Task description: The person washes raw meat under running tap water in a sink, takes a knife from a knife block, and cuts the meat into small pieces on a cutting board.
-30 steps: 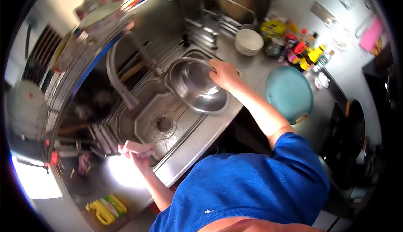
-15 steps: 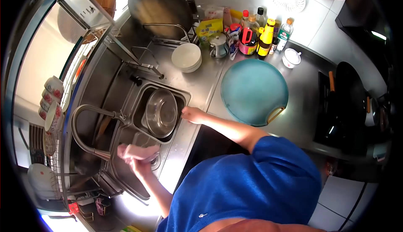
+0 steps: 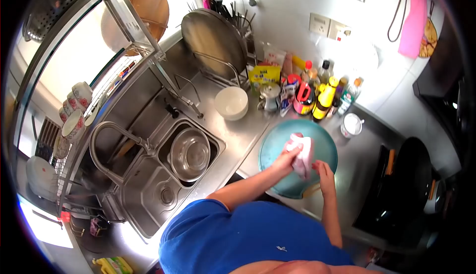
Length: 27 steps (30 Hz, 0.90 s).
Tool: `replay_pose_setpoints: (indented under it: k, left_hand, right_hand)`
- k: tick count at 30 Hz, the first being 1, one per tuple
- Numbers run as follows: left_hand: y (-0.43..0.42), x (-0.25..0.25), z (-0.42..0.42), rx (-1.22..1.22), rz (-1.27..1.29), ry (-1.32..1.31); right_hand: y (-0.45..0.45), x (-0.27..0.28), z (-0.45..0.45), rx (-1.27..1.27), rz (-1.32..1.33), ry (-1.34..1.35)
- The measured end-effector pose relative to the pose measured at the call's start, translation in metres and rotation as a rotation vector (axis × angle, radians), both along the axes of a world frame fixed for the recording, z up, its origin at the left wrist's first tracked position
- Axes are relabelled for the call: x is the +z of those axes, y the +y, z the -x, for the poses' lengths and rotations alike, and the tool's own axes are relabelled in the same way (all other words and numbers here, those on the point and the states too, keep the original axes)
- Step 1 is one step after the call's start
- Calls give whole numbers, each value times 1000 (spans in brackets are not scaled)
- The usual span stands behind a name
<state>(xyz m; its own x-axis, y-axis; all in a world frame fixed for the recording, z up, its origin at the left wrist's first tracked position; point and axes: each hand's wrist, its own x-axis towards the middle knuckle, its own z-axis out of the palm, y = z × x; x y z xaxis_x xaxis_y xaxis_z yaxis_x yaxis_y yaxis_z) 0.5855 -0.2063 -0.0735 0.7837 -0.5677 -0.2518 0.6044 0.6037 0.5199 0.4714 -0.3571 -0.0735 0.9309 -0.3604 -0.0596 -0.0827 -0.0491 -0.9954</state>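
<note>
My left hand (image 3: 286, 159) is closed on a piece of raw meat (image 3: 303, 160), pale pink and whitish, holding it above the round teal cutting board (image 3: 277, 142). Close by, to the right of the meat's lower end, is my right hand (image 3: 324, 174). Its fingers are partly stretched out with nothing visible in them; whether they touch the meat I cannot tell. The board lies on the steel counter, and its handle cut-out (image 3: 311, 190) faces my body.
Left of the board is a sink (image 3: 144, 184) with a metal basin (image 3: 190, 155) and a curved faucet (image 3: 94, 145). White bowls (image 3: 231, 103) and several sauce bottles (image 3: 325, 98) stand behind. A black wok (image 3: 411, 175) sits on the stove at right.
My left hand has carried the meat from over the sink to above the teal board. My right hand has left the sink's edge and come beside the meat. The view has shifted.
</note>
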Motion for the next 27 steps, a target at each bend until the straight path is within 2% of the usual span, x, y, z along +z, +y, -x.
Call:
replay_pose_setpoints:
  k: [1,2,4,5,7,8,9,10,11,12,16,17,20,21,23,25,26,27]
  left_hand:
    - [-13,2,3,-13,-14,92]
    - [-24,-8,3,-8,0,79]
    - [-38,-47,-7,23,48,284]
    - [-39,-64,-11,26,62,272]
    - [-28,-83,-23,93,-327,263]
    - [-19,-86,-27,105,-313,253]
    - [-3,-78,-29,5,-484,206]
    - [13,-70,-31,-100,-656,161]
    - [31,-48,-29,-116,-779,16]
    - [49,-28,-30,-128,-902,-132]
    - [116,-20,-51,-82,-839,-233]
    - [132,-15,-57,21,-790,-244]
    - [187,-1,-73,314,-708,-261]
    - [205,0,-77,415,-703,-271]
    - [245,11,-77,552,-694,-202]
    - [284,-10,-78,663,-683,-91]
    - [301,-13,-75,699,-675,-50]
    - [316,-16,-72,736,-666,-10]
  right_hand:
    - [-2,4,0,-77,-166,36]
    - [-4,4,-2,-71,-153,24]
    - [-10,5,-8,-91,-226,72]
    - [-15,-1,-10,-84,-214,61]
    - [-19,-12,-23,-111,215,36]
    - [-19,-9,-33,-111,238,41]
    - [-16,3,-47,-100,249,26]
    - [-11,19,-62,-55,398,1]
    - [-2,38,-77,-13,546,-23]
    - [10,64,-100,22,619,-176]
    - [76,185,-213,213,778,-531]
    - [89,211,-249,242,926,-769]
    - [133,273,-361,276,1044,-860]
    - [150,298,-391,287,994,-787]
    - [170,323,-469,228,1047,-834]
    - [187,343,-517,131,1217,-738]
    - [191,346,-538,124,1220,-740]
    - [195,346,-560,177,1200,-553]
